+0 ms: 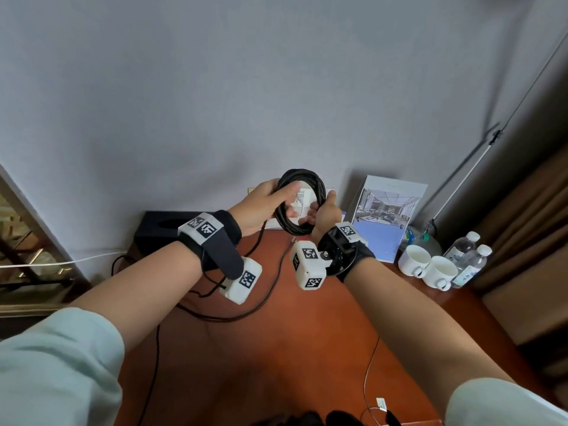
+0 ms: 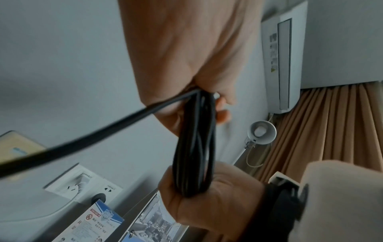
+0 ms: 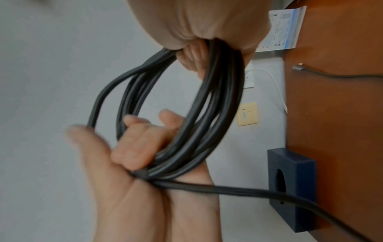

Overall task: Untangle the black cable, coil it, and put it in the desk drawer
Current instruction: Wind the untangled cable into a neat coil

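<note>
Both hands hold the black cable (image 1: 300, 202) coil above the table (image 1: 301, 348): left hand (image 1: 261, 207) grips one side, right hand (image 1: 325, 215) clamps the other. The loose tail trailing across the table could snag and spring the loops apart.

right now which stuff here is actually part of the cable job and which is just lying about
Part of the job:
- black cable, mostly coiled, loose tail trailing over the desk
- left hand and right hand, each gripping the coil

Just lying about:
- two white cups
- water bottles
- brochure
- dark tissue box
- thin white cable
</note>
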Motion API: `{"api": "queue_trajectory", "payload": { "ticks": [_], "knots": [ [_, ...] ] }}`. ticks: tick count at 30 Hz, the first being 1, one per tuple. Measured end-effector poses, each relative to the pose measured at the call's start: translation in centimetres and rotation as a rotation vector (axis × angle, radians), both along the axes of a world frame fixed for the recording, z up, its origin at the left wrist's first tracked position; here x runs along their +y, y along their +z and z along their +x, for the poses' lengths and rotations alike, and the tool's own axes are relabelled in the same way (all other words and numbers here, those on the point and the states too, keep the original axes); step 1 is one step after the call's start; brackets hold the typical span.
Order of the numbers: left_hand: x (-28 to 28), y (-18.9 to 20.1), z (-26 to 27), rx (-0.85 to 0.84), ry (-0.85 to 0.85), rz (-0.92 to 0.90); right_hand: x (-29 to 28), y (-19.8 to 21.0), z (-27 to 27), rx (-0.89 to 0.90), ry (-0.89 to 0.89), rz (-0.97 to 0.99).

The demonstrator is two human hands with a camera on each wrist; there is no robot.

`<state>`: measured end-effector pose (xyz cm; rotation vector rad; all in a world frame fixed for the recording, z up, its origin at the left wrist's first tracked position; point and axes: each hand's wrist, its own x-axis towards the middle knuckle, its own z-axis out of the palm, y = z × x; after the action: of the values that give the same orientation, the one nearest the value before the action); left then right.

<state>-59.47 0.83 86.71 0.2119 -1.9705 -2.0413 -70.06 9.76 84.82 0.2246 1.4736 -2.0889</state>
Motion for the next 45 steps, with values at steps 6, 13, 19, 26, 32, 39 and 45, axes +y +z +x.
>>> {"api": "queue_trajectory", "payload": {
  "ticks": [6, 13, 19, 26, 32, 39, 45],
  "knots": [
    [-0.9, -0.7, -0.4, -0.038, 0.137, 0.032, 0.2, 0.1, -0.2, 0.283, 0.066, 0.147],
    [-2.3, 1.1, 0.4, -0.187, -0.021, -0.268, 0.7, 3.5, -0.2, 0.833, 0.455, 0.461],
    [-2.9, 1.5, 0.8, -0.249, 0.079, -0.617, 0.6, 3.0, 0.8, 0.784, 0.585, 0.314],
    [-1.7, 2.6, 1.1, -0.424, 0.057, -0.911, 0.0, 3.9, 1.7, 1.026, 0.669, 0.573],
    [-1.7, 3.4, 0.7, -0.453, 0.121, -0.852, 0.3, 3.6, 1.7, 0.975, 0.724, 0.468],
    [-1.7, 3.1, 0.5, -0.394, 0.102, -0.838, 1.0, 3.4, 1.5, 0.853, 0.728, 0.295],
    [-2.1, 3.9, 1.0, -0.316, -0.017, -0.453, 0.9, 2.9, 1.4, 0.709, 0.619, 0.203]
  ]
}}
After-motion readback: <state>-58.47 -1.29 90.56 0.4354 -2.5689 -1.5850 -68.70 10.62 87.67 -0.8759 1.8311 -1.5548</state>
